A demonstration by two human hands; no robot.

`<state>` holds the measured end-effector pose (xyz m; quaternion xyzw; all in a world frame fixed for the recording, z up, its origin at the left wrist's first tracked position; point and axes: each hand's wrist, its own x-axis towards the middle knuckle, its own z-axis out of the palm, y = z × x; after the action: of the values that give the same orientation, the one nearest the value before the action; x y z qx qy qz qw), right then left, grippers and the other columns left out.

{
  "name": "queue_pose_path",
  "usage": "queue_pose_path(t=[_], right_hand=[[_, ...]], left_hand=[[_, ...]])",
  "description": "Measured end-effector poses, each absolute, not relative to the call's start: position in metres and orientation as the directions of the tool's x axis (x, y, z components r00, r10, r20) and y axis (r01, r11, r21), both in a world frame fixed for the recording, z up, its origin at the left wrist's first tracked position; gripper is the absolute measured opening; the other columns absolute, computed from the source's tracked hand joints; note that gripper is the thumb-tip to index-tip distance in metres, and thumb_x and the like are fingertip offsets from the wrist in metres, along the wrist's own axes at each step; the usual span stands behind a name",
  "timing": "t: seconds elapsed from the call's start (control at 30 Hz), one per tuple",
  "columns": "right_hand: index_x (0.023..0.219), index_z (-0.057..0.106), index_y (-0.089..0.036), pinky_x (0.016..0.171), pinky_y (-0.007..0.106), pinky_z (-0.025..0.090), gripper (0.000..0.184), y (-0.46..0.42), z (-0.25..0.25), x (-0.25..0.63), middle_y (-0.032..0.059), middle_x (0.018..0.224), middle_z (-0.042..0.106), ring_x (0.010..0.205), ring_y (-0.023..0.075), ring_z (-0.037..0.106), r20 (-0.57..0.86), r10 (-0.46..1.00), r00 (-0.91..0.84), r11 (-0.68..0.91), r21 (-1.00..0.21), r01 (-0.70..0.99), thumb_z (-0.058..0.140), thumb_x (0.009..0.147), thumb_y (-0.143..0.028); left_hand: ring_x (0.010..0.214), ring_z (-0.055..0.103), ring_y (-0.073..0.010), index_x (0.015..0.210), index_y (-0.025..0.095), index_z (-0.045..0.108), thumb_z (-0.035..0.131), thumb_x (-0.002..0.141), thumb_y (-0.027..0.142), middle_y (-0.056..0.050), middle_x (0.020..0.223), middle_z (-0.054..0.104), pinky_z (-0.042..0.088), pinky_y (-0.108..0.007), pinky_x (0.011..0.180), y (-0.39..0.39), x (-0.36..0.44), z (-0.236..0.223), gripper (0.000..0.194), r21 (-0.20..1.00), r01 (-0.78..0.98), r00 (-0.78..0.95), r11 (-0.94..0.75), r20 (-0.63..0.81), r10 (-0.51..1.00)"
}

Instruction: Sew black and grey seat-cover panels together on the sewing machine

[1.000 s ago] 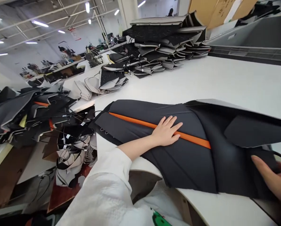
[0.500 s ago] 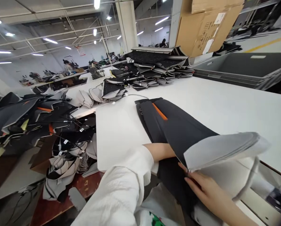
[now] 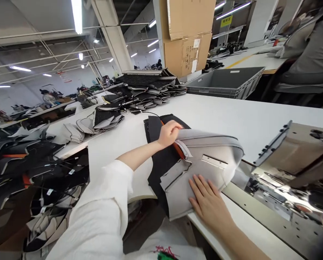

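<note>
A black fabric cover (image 3: 161, 162) with an orange stripe (image 3: 178, 150) lies folded on the white table (image 3: 232, 115), its grey foam backing (image 3: 205, 159) turned up. My left hand (image 3: 168, 133) is closed on the far edge of the grey fold. My right hand (image 3: 209, 196) lies flat with fingers stretched out on the near part of the grey backing.
A sewing machine's metal body (image 3: 291, 159) stands at the right. Piles of black and grey cut pieces (image 3: 147, 88) sit at the table's far end, with more heaps (image 3: 28, 169) at the left. A grey crate (image 3: 226, 81) and cardboard boxes (image 3: 188, 36) stand behind. A seated person's body (image 3: 310, 54) is at the far right.
The cover went from lying spread black side up to folded over with its grey backing up. My left hand moved from the stripe to the fold's edge; my right hand now presses flat on it.
</note>
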<state>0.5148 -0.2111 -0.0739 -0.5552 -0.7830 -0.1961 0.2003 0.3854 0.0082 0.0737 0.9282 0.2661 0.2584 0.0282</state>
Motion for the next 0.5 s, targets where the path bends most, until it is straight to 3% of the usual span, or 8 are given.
queue_pose_path(t=[0.07, 0.17, 0.3, 0.33, 0.4, 0.43, 0.47, 0.5], right_hand=[[0.140, 0.045, -0.011, 0.103, 0.049, 0.039, 0.053, -0.209, -0.072, 0.510, 0.0142, 0.142, 0.046, 0.130, 0.0296, 0.044, 0.498, 0.789, -0.360, 0.390, 0.048, 0.920, 0.042, 0.095, -0.040], [0.147, 0.033, -0.013, 0.105, 0.050, 0.039, 0.063, -0.213, -0.068, 0.511, 0.0121, 0.145, 0.042, 0.132, 0.0286, 0.041, 0.443, 0.772, -0.456, 0.513, -0.011, 0.858, 0.046, 0.093, -0.044], [0.152, 0.019, -0.015, 0.106, 0.050, 0.038, 0.071, -0.224, -0.066, 0.513, 0.0117, 0.148, 0.037, 0.135, 0.0283, 0.038, 0.413, 0.772, -0.483, 0.547, -0.042, 0.836, 0.048, 0.093, -0.042], [0.152, 0.017, -0.015, 0.106, 0.050, 0.039, 0.072, -0.225, -0.067, 0.513, 0.0113, 0.148, 0.037, 0.134, 0.0280, 0.039, 0.414, 0.766, -0.492, 0.552, -0.032, 0.833, 0.048, 0.093, -0.042], [0.152, 0.014, -0.015, 0.104, 0.050, 0.040, 0.074, -0.225, -0.068, 0.512, 0.0111, 0.147, 0.039, 0.132, 0.0283, 0.041, 0.433, 0.749, -0.502, 0.557, -0.001, 0.831, 0.047, 0.093, -0.044], [0.153, 0.014, -0.015, 0.104, 0.050, 0.040, 0.074, -0.223, -0.070, 0.511, 0.0115, 0.147, 0.040, 0.131, 0.0287, 0.043, 0.448, 0.739, -0.503, 0.556, 0.017, 0.831, 0.046, 0.093, -0.045], [0.153, 0.013, -0.014, 0.103, 0.051, 0.040, 0.074, -0.221, -0.071, 0.510, 0.0121, 0.146, 0.041, 0.130, 0.0293, 0.044, 0.464, 0.727, -0.506, 0.557, 0.032, 0.830, 0.045, 0.093, -0.046], [0.153, 0.013, -0.013, 0.103, 0.052, 0.039, 0.074, -0.217, -0.072, 0.509, 0.0126, 0.145, 0.042, 0.129, 0.0297, 0.045, 0.478, 0.716, -0.509, 0.560, 0.043, 0.828, 0.043, 0.094, -0.046]], left_hand=[[0.117, 0.055, -0.0186, 0.107, 0.019, 0.066, 0.038, 0.089, 0.012, -0.007, 0.115, 0.064, 0.042, -0.033, 0.104, -0.016, 0.407, 0.082, 0.034, 0.012, 0.201, 0.892, -0.979, 0.410, 0.189], [0.136, 0.038, -0.0248, 0.123, 0.024, 0.061, 0.067, 0.075, 0.016, -0.003, 0.135, 0.054, 0.027, -0.039, 0.116, -0.048, 0.452, 0.075, 0.049, -0.215, -0.271, 0.955, -0.938, 0.061, -0.290], [0.141, 0.026, -0.0362, 0.140, 0.018, 0.046, 0.086, 0.050, 0.025, -0.008, 0.149, 0.039, 0.019, -0.048, 0.118, -0.063, 0.501, 0.056, 0.098, -0.422, -0.250, 0.968, -0.872, -0.137, -0.211], [0.141, 0.024, -0.0373, 0.143, 0.016, 0.041, 0.085, 0.053, 0.031, -0.009, 0.151, 0.035, 0.019, -0.050, 0.117, -0.066, 0.510, 0.054, 0.102, -0.545, -0.269, 0.963, -0.794, -0.179, -0.202], [0.139, 0.028, -0.0392, 0.142, 0.011, 0.042, 0.073, 0.069, 0.039, -0.013, 0.151, 0.033, 0.030, -0.054, 0.110, -0.073, 0.522, 0.051, 0.084, -0.756, -0.535, 0.845, -0.378, -0.487, -0.222], [0.135, 0.036, -0.0382, 0.136, 0.010, 0.050, 0.062, 0.079, 0.037, -0.016, 0.149, 0.037, 0.040, -0.052, 0.102, -0.077, 0.527, 0.050, 0.064, -0.664, -0.745, 0.666, -0.072, -0.731, -0.146], [0.130, 0.045, -0.0349, 0.126, 0.014, 0.062, 0.052, 0.086, 0.033, -0.017, 0.146, 0.042, 0.050, -0.047, 0.090, -0.079, 0.530, 0.049, 0.045, -0.361, -0.915, 0.368, 0.181, -0.930, 0.006], [0.127, 0.050, -0.0286, 0.114, 0.021, 0.070, 0.046, 0.089, 0.028, -0.015, 0.143, 0.046, 0.054, -0.038, 0.082, -0.081, 0.532, 0.048, 0.036, -0.055, -0.972, 0.087, 0.228, -0.987, 0.136]])
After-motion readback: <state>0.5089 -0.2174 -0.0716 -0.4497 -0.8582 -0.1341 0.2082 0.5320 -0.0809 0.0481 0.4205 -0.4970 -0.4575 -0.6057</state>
